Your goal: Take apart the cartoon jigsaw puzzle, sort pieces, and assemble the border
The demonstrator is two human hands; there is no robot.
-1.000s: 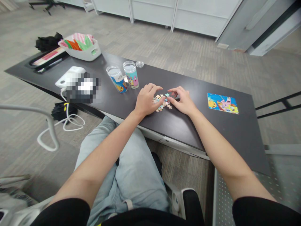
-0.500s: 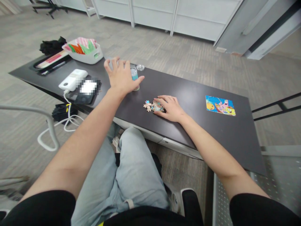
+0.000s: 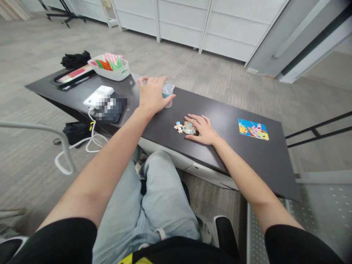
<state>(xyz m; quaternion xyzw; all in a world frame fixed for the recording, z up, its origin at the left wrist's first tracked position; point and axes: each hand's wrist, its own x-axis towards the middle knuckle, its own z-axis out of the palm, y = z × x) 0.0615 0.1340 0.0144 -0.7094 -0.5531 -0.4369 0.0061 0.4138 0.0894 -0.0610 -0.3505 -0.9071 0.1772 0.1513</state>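
Note:
My left hand [image 3: 153, 94] is beside a small clear jar [image 3: 168, 103] with bluish and pink colouring. Its fingers are spread and bent, and the thumb crosses in front of the jar, so whether it touches the jar is unclear. Low over the dark table [image 3: 220, 110], my right hand [image 3: 202, 130] lies with fingers apart. Its fingertips are at the right side of a small heap of jigsaw puzzle pieces [image 3: 180, 127], partly covering them. Farther right, a colourful cartoon picture card [image 3: 253, 129] lies flat.
On the left of the table are a white basket [image 3: 117, 76] with colourful packets, a black tray [image 3: 59, 80], a white device [image 3: 98, 96] with a cable, and a dark phone-like device [image 3: 121, 106]. White cabinets [image 3: 181, 22] line the far side. A chair armrest [image 3: 224, 234] is near my lap.
The camera view has shifted, moving most table items slightly right and down. My left hand's fingers look less spread beside the jar. The separate clear lid no longer shows apart from the jar.

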